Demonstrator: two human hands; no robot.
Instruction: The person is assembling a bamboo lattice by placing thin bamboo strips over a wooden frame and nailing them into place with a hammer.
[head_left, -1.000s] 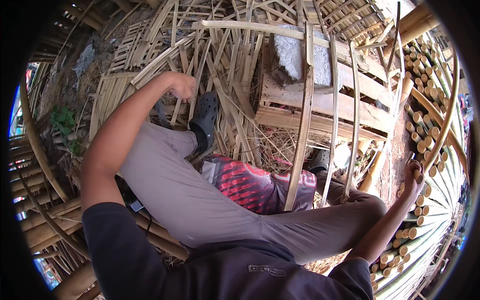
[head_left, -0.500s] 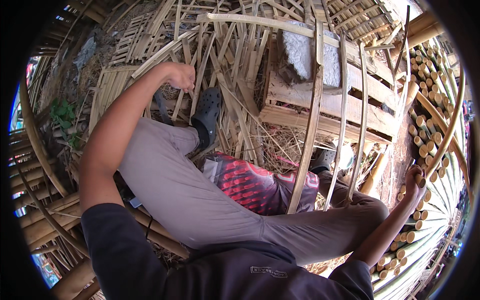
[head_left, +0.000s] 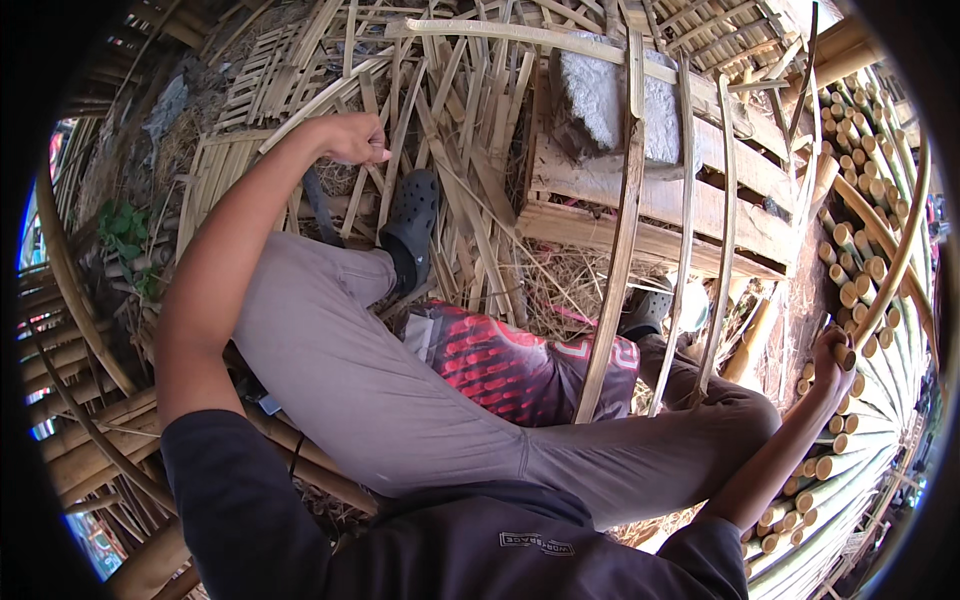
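Note:
My left hand (head_left: 352,138) is closed above a litter of split bamboo strips (head_left: 455,150), past my left knee; whatever its fingers hold, if anything, is hidden. Off to the right, my right hand (head_left: 832,362) wraps round a short, round wooden handle (head_left: 845,357) whose far end I cannot make out. It is beside the stacked bamboo poles (head_left: 868,290). Between my hands, several long bamboo strips (head_left: 619,220) rise from near my right thigh towards a crosswise strip (head_left: 520,36). A red and black patterned cloth (head_left: 490,365) lies between my legs.
A rough grey block (head_left: 615,105) rests on a slatted wooden crate (head_left: 650,205) ahead. My dark clog (head_left: 410,225) stands on the strips near my left hand. Woven bamboo panels (head_left: 270,85) lie at the far left, and bamboo poles (head_left: 110,430) sit by my left elbow.
My left hand has risen slightly, its fingers angled less downward. My right hand keeps its grip on the handle near the poles. The view has shifted a little.

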